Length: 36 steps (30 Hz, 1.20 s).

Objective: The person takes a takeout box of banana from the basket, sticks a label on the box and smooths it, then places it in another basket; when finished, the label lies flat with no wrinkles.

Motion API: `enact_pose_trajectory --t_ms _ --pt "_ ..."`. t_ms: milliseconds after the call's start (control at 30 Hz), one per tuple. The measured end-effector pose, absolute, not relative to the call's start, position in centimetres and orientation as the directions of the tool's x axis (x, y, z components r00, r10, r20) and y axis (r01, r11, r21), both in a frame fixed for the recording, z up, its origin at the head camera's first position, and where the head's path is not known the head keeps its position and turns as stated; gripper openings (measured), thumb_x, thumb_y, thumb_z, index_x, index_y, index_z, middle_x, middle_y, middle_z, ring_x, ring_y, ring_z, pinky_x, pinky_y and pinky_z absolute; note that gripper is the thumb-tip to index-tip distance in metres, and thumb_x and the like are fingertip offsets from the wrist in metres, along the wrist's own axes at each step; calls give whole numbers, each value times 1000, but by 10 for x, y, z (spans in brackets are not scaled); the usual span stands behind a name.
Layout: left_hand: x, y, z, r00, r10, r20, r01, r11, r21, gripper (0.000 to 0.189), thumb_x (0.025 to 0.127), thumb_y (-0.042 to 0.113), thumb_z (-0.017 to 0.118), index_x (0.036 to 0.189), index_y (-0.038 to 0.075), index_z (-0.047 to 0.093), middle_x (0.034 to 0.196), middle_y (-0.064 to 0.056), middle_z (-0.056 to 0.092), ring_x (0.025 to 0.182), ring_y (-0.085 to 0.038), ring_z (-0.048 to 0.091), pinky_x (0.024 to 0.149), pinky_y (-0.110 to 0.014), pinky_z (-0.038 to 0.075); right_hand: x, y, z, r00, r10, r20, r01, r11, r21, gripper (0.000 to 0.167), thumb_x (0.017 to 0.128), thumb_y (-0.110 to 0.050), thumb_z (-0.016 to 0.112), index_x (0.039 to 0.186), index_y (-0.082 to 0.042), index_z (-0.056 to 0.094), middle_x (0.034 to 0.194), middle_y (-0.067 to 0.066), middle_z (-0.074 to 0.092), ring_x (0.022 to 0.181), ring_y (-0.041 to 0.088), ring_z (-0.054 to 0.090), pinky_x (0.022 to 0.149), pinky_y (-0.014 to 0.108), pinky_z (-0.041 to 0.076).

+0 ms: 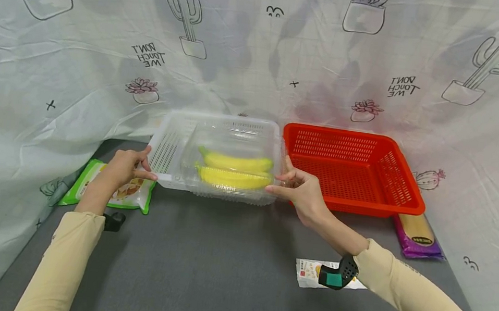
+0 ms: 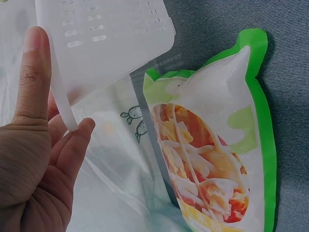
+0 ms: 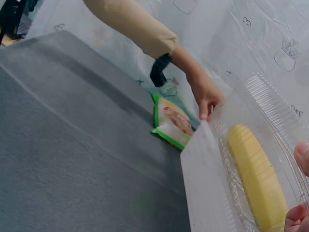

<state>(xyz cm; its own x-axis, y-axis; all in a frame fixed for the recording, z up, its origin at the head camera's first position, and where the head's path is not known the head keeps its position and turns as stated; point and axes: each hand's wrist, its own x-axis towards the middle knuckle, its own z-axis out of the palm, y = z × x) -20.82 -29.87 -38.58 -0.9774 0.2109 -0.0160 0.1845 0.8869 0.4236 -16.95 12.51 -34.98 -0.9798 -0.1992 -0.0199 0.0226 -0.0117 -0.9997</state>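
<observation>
With thumb and fingers, my left hand [image 1: 127, 167] pinches the left rim of a white plastic basket [image 1: 166, 147]; the left wrist view shows its rim [image 2: 62, 104] between them. My right hand [image 1: 305, 193] holds the right end of a clear plastic box [image 1: 228, 139] by its edge. Two yellow bananas [image 1: 238, 163] lie side by side inside the box. The box overlaps the white basket in the head view and covers much of its inside. In the right wrist view, only fingertips [image 3: 303, 157] of my right hand show, at the box's edge.
A red basket [image 1: 397, 201] stands right of the white one. A green-edged food bag [image 1: 135, 195] lies below my left hand. At the right are a purple packet [image 1: 418, 238] and, under my right wrist, a white packet [image 1: 309, 275]. Patterned cloth [image 1: 264, 47] hangs behind.
</observation>
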Motion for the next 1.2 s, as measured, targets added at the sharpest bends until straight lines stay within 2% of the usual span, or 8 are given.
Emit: enact_pose_trajectory --t_ms 100,167,233,333,400,600,900,1200 --pt "-209 -298 -385 -978 209 -25 179 889 422 29 78 32 78 74 9 61 147 -25 29 50 -16 26 54 -32 30 -163 126 -350 -978 -207 -27 27 6 -1000 31 76 5 78 100 13 60 146 15 43 126 23 41 89 28 48" --pt "-209 -298 -384 -978 207 -33 174 890 422 30 77 34 78 74 9 62 148 -25 29 51 -16 26 54 -32 30 -159 127 -351 -974 -227 -19 20 0 -1000 34 76 4 78 101 15 59 153 8 34 140 20 27 106 36 37" --pt "-209 -298 -384 -978 207 -38 172 889 424 30 78 34 78 75 9 62 148 -24 29 51 -16 26 55 -32 30 -154 128 -352 -972 -236 -16 19 -11 -1000 33 75 5 78 100 15 59 154 5 29 144 20 20 111 41 28" --pt "-208 -298 -385 -978 203 -42 165 888 430 28 78 32 78 75 9 62 148 -24 28 51 -16 26 55 -32 31 -147 130 -353 -969 -245 -16 20 -14 -1000 30 75 4 78 97 13 60 155 4 27 144 21 17 112 42 26" --pt "-208 -298 -385 -979 200 -41 163 887 433 27 78 30 78 74 8 62 148 -25 27 51 -17 27 55 -32 31 -143 131 -354 -971 -239 -20 21 -2 -1000 29 76 3 78 97 13 60 155 4 27 144 22 18 108 39 34" --pt "-209 -298 -384 -981 188 -48 150 890 431 27 78 29 79 75 8 61 149 -24 26 49 -17 27 53 -32 30 -131 132 -358 -976 -217 -11 8 16 -1000 28 74 2 80 94 12 63 153 5 31 142 23 24 89 21 46" --pt "-208 -299 -384 -980 197 -31 165 889 426 25 78 26 79 75 8 62 148 -25 28 49 -16 25 53 -32 29 -109 130 -363 -982 -190 6 -14 41 -999 24 73 0 81 89 7 64 151 -1 35 142 18 23 107 42 34" --pt "-208 -299 -385 -980 197 -28 167 892 421 24 78 28 78 76 8 64 148 -24 29 46 -15 25 52 -31 30 -87 128 -373 -984 -173 48 -56 43 -998 31 70 0 83 90 12 63 150 1 35 141 24 25 99 32 43"
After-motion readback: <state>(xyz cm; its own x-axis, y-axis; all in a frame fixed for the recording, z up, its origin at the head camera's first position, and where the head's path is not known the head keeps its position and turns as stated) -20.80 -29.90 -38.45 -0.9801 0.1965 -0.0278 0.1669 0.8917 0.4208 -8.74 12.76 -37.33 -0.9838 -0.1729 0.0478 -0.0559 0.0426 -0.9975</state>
